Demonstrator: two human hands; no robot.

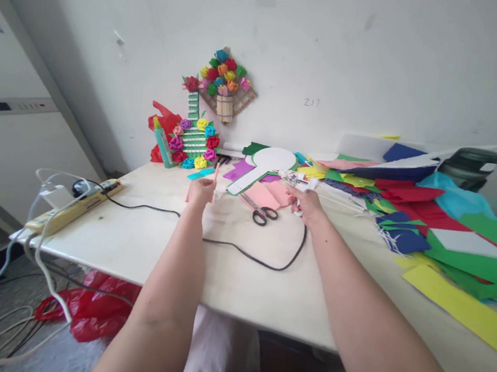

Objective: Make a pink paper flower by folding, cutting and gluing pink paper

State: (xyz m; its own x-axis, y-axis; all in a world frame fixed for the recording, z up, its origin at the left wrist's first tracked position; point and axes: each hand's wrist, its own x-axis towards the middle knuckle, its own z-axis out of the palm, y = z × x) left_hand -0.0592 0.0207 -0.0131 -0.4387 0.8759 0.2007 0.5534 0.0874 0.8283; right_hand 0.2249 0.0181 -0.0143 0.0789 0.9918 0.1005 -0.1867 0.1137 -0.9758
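Note:
My left hand (201,191) is closed on a narrow pink paper strip (216,173), which stands up past the fingers. On the right, my right hand (301,206) has its fingers bent around something white and small, blurred, with a black cord running down from it. Between the hands lie black-handled scissors (259,212), open, beside pink paper (271,194). Behind them rests a white round-headed paddle shape (273,162) with a green edge, over purple paper (238,169). A small teal piece (201,174) lies just behind my left hand.
Paper flowers on a green guitar shape (195,139) and a green glue bottle (163,145) stand at the back left. Coloured sheets (415,202) pile up on the right. A power strip (74,206) sits at the left edge; the black cord (240,249) crosses the table.

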